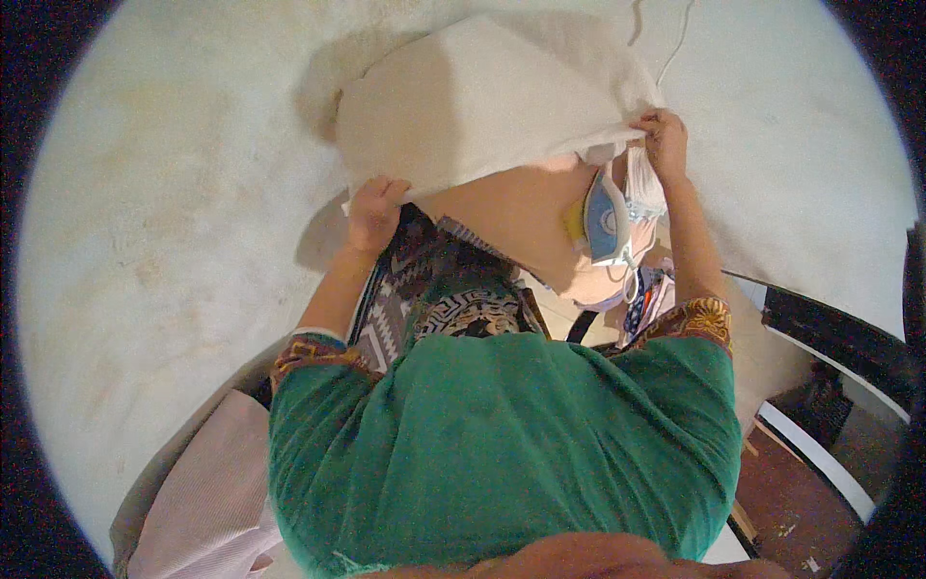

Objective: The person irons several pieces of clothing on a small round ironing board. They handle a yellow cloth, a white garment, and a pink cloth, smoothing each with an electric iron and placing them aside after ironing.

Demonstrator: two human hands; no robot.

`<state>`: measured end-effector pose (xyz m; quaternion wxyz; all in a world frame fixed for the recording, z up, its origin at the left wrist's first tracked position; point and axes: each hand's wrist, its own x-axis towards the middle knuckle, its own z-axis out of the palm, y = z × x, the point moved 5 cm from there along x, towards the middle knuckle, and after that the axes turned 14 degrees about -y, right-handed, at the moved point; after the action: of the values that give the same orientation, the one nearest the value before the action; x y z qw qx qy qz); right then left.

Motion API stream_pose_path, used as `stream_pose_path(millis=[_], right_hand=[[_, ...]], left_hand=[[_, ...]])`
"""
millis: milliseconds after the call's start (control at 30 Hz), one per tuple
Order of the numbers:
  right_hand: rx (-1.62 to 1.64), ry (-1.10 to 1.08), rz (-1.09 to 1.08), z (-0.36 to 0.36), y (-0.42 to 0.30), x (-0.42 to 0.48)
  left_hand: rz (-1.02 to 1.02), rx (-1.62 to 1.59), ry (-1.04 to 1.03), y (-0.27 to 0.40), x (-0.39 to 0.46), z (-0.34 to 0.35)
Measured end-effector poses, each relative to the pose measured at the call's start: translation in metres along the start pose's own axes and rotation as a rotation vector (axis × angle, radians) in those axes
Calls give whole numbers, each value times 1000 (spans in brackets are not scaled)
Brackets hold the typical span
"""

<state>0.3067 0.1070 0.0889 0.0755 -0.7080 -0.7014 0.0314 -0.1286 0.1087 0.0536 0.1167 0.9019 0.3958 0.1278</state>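
Note:
A beige cloth [521,94] is stretched between my two hands, with its lower edge slanting up to the right. My left hand [376,213] grips the lower left corner area, slightly blurred. At the right end, my right hand [667,141] pinches the edge between thumb and fingers. Below the cloth shows a tan surface [499,206], partly covered by it. Close to my right forearm is a blue-and-white object [606,217], seemingly a face mask with a round valve and a white loop. A white pleated item [640,177] is beside it.
A pale, stained wall [166,181] lies behind the cloth. Black, grey and white patterned fabric [391,289] is below my left hand. Pink ribbed fabric [210,478] is at lower left. Dark-and-white shelving [832,449] and a reddish-brown panel [796,506] stand at lower right.

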Motion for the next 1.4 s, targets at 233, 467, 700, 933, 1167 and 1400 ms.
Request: stream_pose_path(millis=[233, 467, 700, 933, 1167, 1400], right_hand=[[-160, -285, 37, 124, 15, -60], [180, -344, 581, 93, -3, -107], [558, -542, 701, 144, 5, -155], [801, -581, 536, 88, -90, -108], [472, -339, 218, 209, -106, 71], [557, -369, -45, 207, -132, 51]], left_hand=[[-136, -43, -316, -12, -37, 163], [-661, -644, -371, -40, -80, 235], [-1027, -1510, 2, -85, -58, 247], [-1009, -1634, -255, -102, -69, 272], [-806, -1676, -249, -96, -60, 269], [-998, -1446, -616, -90, -90, 269]])
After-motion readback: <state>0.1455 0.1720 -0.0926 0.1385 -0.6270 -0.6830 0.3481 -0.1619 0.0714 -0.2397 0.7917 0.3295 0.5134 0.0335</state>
